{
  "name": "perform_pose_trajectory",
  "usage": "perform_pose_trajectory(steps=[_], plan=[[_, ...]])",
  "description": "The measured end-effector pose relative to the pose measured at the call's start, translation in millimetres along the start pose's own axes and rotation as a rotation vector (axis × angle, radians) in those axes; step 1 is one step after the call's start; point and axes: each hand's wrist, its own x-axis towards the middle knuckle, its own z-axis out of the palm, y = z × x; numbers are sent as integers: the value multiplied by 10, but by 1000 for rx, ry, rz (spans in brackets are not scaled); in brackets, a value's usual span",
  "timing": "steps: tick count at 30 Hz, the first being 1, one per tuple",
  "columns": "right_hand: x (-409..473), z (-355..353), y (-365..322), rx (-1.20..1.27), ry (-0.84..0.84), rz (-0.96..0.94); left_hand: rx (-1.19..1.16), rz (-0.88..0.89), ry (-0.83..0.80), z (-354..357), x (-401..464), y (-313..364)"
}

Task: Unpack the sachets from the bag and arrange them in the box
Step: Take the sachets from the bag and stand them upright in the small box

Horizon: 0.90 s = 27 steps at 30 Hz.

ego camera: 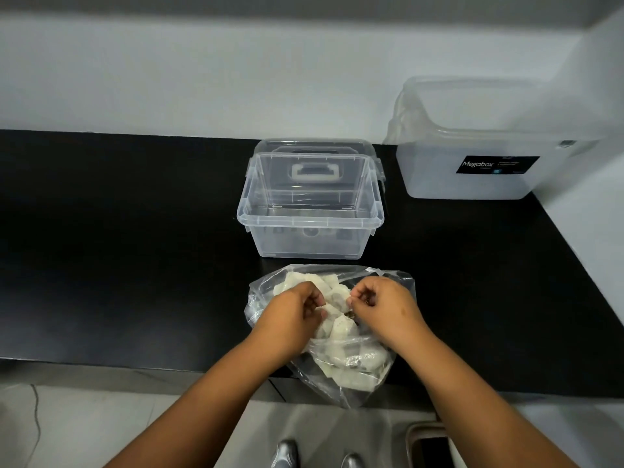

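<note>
A clear plastic bag [337, 373] full of several white sachets [341, 327] lies on the black counter's front edge, part of it hanging over. My left hand [292, 309] pinches the bag's plastic on the left of its top. My right hand [378, 304] pinches the plastic on the right, fingers curled, close beside the left. Just behind the bag stands the clear box [260, 219], open and with no sachets inside. Its lid [315, 146], with a white handle, leans upright behind it.
A larger frosted tub labelled Megabox [472, 184] stands at the back right by the wall corner. The black counter [118, 248] stretches left. Below its front edge are the grey floor, my shoes [287, 454] and a bin's rim [429, 444].
</note>
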Motion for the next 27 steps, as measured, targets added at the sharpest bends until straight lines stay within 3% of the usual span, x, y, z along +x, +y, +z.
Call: perform_pose_trajectory(steps=[10,20,27], plan=[[37,-502,-163,-37,59,-206,43,99,79,-312,22,336],[320,-1050,-546,-33,-53,-376,108,157,200,-897,171,705],[881,-1093,-945,17,-77,-401,66,190,314,-1501,564,597]])
